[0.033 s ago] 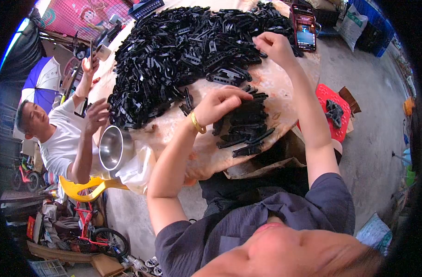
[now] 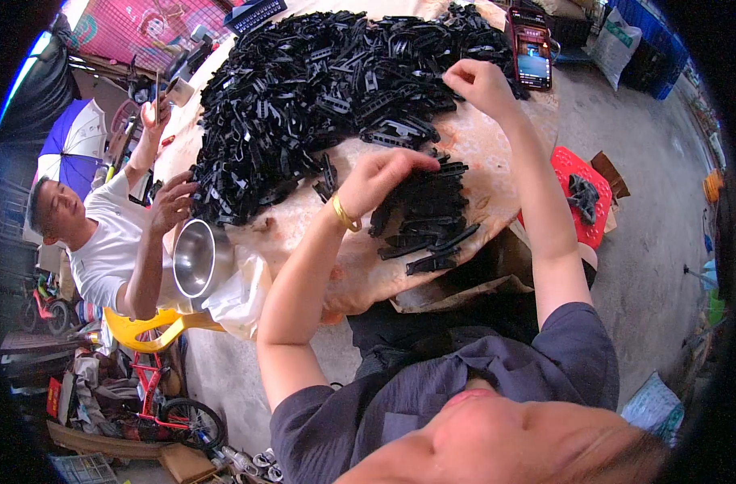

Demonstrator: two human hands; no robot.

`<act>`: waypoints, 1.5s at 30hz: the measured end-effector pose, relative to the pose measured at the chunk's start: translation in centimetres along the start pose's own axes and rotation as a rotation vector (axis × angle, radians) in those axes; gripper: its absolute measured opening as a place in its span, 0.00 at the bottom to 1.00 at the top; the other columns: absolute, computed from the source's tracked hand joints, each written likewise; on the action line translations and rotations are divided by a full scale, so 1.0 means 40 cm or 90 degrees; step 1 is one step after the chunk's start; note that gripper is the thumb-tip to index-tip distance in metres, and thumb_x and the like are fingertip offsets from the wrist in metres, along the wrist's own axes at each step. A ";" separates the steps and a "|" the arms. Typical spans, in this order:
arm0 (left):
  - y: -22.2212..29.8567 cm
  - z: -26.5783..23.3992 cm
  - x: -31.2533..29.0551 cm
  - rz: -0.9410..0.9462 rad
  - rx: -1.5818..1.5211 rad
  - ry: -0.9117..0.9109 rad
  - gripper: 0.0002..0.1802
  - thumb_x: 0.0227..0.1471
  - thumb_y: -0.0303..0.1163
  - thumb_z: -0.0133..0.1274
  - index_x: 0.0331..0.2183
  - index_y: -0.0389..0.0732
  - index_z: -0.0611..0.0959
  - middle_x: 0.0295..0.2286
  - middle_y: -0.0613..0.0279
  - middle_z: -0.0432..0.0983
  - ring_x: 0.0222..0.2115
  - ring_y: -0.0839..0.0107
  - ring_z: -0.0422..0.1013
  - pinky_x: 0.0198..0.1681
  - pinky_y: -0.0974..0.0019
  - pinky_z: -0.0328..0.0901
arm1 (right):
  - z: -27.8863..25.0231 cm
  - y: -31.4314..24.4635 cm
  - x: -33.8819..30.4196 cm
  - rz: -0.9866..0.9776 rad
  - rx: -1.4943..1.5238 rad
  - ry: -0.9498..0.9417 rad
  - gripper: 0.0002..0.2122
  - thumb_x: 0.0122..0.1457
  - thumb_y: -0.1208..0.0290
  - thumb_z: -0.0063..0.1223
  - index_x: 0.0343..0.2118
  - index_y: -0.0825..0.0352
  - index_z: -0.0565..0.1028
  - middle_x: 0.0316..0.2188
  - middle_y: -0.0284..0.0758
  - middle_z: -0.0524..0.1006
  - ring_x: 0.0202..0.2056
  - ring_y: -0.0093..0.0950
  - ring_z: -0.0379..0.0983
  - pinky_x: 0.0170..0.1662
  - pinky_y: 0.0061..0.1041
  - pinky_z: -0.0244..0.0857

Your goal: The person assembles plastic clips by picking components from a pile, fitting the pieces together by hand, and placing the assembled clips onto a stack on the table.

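Observation:
A large heap of slim black plastic pieces [image 2: 303,105] covers the far part of the table. Closer to me lies a smaller group of similar black pieces [image 2: 424,214], laid side by side in a rough stack. My left hand [image 2: 378,184], with a gold bangle at the wrist, hovers at this stack's far left edge. Its fingers are drawn together and slightly blurred; whatever they hold is hidden. To the right, my right hand [image 2: 481,87] is raised by the heap's edge, fingers curled into a pinch. I cannot make out anything between them.
On the left, a person in a white shirt [image 2: 106,234] reaches toward the heap, near a metal bowl [image 2: 197,258]. A phone [image 2: 533,60] stands at the table's far right. A red stool [image 2: 594,198] bearing a dark cloth is beside the table; a yellow chair [image 2: 154,329] stands left.
My left fingers have shifted slightly up and left over the stack. My right hand has hardly moved, its fingers curled a little more. The other person's near hand has moved slightly toward the heap.

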State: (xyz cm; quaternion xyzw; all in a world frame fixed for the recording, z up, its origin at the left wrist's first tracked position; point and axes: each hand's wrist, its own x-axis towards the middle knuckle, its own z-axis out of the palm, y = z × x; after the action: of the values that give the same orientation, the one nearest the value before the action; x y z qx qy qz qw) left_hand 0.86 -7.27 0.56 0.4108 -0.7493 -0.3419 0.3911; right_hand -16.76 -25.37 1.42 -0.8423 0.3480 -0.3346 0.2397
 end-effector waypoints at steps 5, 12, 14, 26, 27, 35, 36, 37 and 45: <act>-0.071 -0.032 0.001 -0.025 0.386 0.289 0.15 0.40 0.23 0.52 0.36 0.41 0.79 0.34 0.57 0.74 0.37 0.61 0.67 0.41 0.65 0.62 | 0.055 0.005 -0.019 -0.111 -0.138 -0.105 0.12 0.43 0.69 0.54 0.32 0.67 0.75 0.27 0.39 0.76 0.31 0.32 0.73 0.35 0.28 0.66; -0.062 -0.025 0.005 -0.092 0.582 0.146 0.18 0.35 0.24 0.54 0.35 0.39 0.77 0.30 0.55 0.72 0.37 0.55 0.66 0.41 0.61 0.63 | 0.054 -0.011 -0.023 -0.034 -0.196 -0.116 0.12 0.42 0.70 0.54 0.32 0.67 0.75 0.27 0.41 0.75 0.30 0.35 0.73 0.36 0.29 0.66; -0.071 -0.020 0.000 -0.091 0.533 0.226 0.17 0.37 0.23 0.54 0.36 0.38 0.76 0.30 0.56 0.72 0.35 0.57 0.68 0.39 0.62 0.64 | 0.051 -0.007 -0.014 -0.002 -0.145 -0.089 0.12 0.43 0.70 0.54 0.32 0.67 0.74 0.28 0.41 0.75 0.29 0.34 0.73 0.35 0.28 0.66; -0.050 -0.031 -0.002 -0.215 -0.329 0.334 0.10 0.50 0.22 0.47 0.37 0.33 0.72 0.33 0.59 0.72 0.31 0.71 0.71 0.37 0.70 0.68 | 0.107 -0.139 -0.067 -0.254 0.388 -0.207 0.11 0.52 0.74 0.52 0.39 0.69 0.74 0.27 0.32 0.76 0.29 0.16 0.69 0.33 0.16 0.64; -0.045 -0.028 0.002 -0.209 -0.364 0.339 0.10 0.50 0.22 0.47 0.37 0.34 0.72 0.33 0.59 0.72 0.31 0.71 0.71 0.36 0.70 0.68 | 0.107 -0.134 -0.067 -0.253 0.387 -0.207 0.11 0.52 0.74 0.52 0.39 0.69 0.74 0.27 0.32 0.76 0.29 0.16 0.69 0.33 0.16 0.64; -0.055 -0.019 0.002 -0.159 -0.145 0.411 0.14 0.45 0.22 0.52 0.38 0.34 0.75 0.27 0.65 0.74 0.27 0.81 0.69 0.31 0.79 0.64 | 0.129 -0.131 -0.076 -0.316 0.294 -0.100 0.11 0.52 0.69 0.51 0.37 0.67 0.74 0.26 0.38 0.76 0.27 0.26 0.72 0.31 0.22 0.64; -0.050 -0.018 0.001 -0.159 -0.134 0.438 0.14 0.45 0.23 0.53 0.37 0.34 0.76 0.27 0.65 0.75 0.27 0.83 0.68 0.30 0.80 0.64 | 0.129 -0.134 -0.075 -0.317 0.295 -0.102 0.11 0.52 0.69 0.51 0.37 0.67 0.74 0.26 0.38 0.76 0.27 0.26 0.72 0.31 0.22 0.64; -0.053 -0.019 -0.002 -0.160 -0.134 0.440 0.14 0.45 0.23 0.53 0.37 0.34 0.76 0.27 0.65 0.75 0.27 0.83 0.68 0.30 0.80 0.64 | 0.126 -0.137 -0.075 -0.319 0.260 -0.100 0.10 0.52 0.69 0.51 0.36 0.67 0.75 0.27 0.40 0.75 0.27 0.31 0.72 0.31 0.24 0.64; -0.046 -0.025 -0.005 -0.182 -0.041 0.415 0.19 0.43 0.25 0.56 0.40 0.34 0.76 0.26 0.65 0.76 0.24 0.84 0.68 0.27 0.80 0.64 | 0.109 -0.136 -0.075 -0.362 0.137 -0.090 0.11 0.49 0.69 0.53 0.34 0.66 0.76 0.25 0.39 0.74 0.28 0.37 0.71 0.31 0.29 0.65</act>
State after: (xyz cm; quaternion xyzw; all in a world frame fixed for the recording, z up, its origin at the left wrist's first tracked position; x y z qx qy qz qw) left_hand 2.42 -8.09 -0.57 0.5862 -0.5092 -0.2676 0.5706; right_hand -12.87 -18.87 0.83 -0.8966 0.0434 -0.3641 0.2482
